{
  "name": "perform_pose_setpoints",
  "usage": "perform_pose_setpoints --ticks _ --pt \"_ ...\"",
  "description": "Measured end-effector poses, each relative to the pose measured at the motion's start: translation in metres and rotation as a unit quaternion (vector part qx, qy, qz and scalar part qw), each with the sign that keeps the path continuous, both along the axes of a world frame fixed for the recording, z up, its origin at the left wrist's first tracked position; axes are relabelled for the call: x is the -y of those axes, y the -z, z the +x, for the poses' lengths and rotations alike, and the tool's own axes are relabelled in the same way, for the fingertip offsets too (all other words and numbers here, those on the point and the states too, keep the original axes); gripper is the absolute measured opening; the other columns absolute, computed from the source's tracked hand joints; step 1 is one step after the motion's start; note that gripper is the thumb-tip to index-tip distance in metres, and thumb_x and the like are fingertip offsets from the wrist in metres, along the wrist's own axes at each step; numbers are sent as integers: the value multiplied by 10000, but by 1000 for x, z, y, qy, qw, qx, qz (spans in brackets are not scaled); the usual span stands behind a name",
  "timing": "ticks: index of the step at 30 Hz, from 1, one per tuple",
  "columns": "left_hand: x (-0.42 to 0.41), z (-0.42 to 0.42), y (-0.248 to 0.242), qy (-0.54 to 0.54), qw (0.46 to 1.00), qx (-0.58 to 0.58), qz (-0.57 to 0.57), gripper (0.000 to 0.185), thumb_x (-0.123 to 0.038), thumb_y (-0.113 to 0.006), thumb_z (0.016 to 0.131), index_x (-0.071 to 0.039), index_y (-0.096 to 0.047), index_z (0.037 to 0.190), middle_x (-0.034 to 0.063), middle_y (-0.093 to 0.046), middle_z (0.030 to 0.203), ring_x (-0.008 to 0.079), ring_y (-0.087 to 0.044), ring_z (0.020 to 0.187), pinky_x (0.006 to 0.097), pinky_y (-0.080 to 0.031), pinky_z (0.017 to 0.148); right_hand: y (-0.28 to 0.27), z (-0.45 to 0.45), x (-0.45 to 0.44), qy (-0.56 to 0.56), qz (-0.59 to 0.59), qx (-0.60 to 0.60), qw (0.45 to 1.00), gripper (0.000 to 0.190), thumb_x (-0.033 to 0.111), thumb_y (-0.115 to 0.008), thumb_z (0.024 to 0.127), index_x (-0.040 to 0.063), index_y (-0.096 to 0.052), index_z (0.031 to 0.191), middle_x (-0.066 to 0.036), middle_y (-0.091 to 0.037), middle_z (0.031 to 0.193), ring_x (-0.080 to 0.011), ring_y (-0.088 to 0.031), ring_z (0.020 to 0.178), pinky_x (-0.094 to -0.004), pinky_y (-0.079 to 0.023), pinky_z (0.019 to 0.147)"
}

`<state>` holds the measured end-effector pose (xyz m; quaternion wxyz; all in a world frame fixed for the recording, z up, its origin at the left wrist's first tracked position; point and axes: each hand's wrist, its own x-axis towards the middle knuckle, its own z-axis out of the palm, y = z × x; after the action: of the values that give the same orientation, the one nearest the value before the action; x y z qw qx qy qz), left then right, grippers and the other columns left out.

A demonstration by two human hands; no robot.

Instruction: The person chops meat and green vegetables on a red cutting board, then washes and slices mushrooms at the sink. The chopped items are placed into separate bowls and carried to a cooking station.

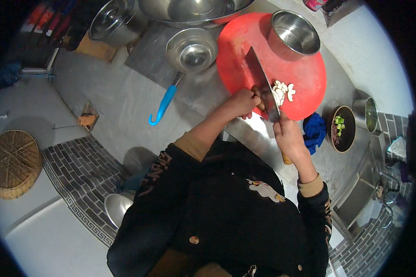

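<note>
My right hand (290,138) grips a cleaver (261,74), whose wooden handle end shows below the palm. The blade stands on edge over a round red cutting board (308,86) and points away from me. Curled against the blade's left side, my left hand (245,103) holds a brown mushroom (261,105) down on the board's near edge. White mushroom slices (280,92) lie to the right of the blade, one slightly apart from the pile. The fingertips of my left hand are partly hidden.
A steel pot (294,33) stands on the board's far right. Left of the board sits a steel ladle (192,50) with a blue hooked handle. A blue cloth (314,131) and a dark bowl (348,133) of chopped green pieces and meat are at right, before a sink (355,200).
</note>
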<state>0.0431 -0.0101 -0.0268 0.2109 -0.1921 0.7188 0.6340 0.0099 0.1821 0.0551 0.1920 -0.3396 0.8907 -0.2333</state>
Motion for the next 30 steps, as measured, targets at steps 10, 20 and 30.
perform_pose_setpoints --ticks 10,20,30 --pt "-3 0 -6 -11 1000 1 -28 342 -278 -461 865 20 -628 873 143 -606 556 199 -576 418 322 -471 413 -6 -3 -1 -8 -36 29 999 232 85 -488 834 -77 -499 1000 -351 -568 779 -518 -565 799 -547 -447 715" --pt "-6 2 5 -42 999 -21 -28 284 -269 -518 867 -6 -623 880 111 -620 597 197 -583 450 339 -492 460 16 -13 19 12 12 80 997 228 105 -493 850 -96 -533 949 -344 -580 764 -501 -582 794 -535 -464 718" --pt "-14 30 22 -142 938 -232 -215 422 -239 -741 768 -55 -624 1130 105 -658 759 215 -649 683 339 -513 644 21 -12 15 41 16 124 991 267 125 -491 859 -72 -537 1033 -339 -591 778 -492 -591 792 -530 -475 733"
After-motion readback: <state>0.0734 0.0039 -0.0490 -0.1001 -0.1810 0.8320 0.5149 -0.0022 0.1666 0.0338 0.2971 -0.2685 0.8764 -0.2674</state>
